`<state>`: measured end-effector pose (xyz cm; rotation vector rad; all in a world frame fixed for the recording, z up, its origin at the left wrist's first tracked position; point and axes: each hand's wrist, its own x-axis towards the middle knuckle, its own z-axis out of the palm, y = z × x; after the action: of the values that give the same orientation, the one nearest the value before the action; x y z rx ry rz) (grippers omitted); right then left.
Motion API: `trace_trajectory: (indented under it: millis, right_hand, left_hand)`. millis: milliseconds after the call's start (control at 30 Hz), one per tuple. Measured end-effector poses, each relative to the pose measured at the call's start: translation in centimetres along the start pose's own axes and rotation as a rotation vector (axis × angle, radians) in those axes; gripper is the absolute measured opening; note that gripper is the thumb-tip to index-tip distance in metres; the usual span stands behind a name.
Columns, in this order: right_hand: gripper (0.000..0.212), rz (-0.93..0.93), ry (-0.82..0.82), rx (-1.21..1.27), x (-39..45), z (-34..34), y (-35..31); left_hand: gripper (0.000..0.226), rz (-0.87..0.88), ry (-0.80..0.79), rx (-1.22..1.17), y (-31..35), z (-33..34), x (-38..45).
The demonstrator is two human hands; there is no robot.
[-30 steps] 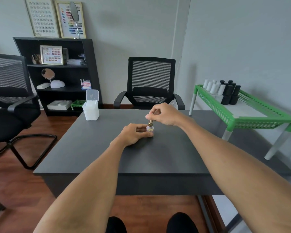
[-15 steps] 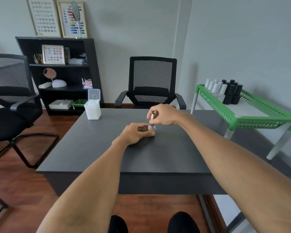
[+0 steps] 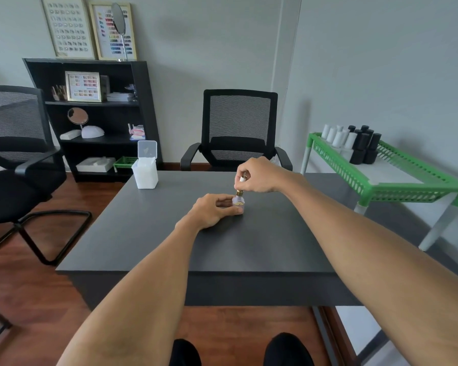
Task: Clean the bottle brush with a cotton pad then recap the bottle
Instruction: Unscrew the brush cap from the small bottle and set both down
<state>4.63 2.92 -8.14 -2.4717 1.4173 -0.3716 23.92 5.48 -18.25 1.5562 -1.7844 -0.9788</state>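
bottle: small, pale lilac with gold marking, upright on the dark table, just past table centre, toward 1 o'clock from centre.
left hand: lies on the table at the bottle's 9 o'clock, thumb and fingers curled round the bottle's body, gripping it. Fingers clamped on the bottle.
right hand: above the bottle at its 12 to 1 o'clock, fingertips pinched together on the cap. Clamped on the cap.
cap: slim, white top with a gold collar at the base, upright, directly over the bottle neck; collar sits at or touching the neck, cannot tell whether fully seated. Brush under it not visible.
cotton pad box: white, clear lid flipped up, stack of pads inside, at the table's far-left corner, about 10 o'clock from the bottle, well apart from both hands.
chair: black mesh office chair behind the table at 12 o'clock.
second chair: black mesh, at 9 to 10 o'clock off the table's left side.
shelf: black unit against the back wall at 11 o'clock; framed colour charts, round mirror, white lamp on it.
green rack: green and white trolley at 2 o'clock, white and black bottles grouped at its far end.
floor: dark wood, person's dark shoes at 6 o'clock.
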Motion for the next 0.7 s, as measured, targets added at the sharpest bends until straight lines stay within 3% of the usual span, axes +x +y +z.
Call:
trace_trajectory:
  millis: [433, 700]
  right_hand:
    - [0.008, 0.002, 0.069, 0.109, -0.7, -1.4, 0.8]
    - [0.011, 0.178, 0.144, 0.388, -2.1, -0.6, 2.7]
  left_hand:
    - [0.048, 0.001, -0.011, -0.008, 0.0, -0.1, -0.1]
    - [0.043, 0.012, -0.004, -0.019, -0.1, 0.0, -0.1]
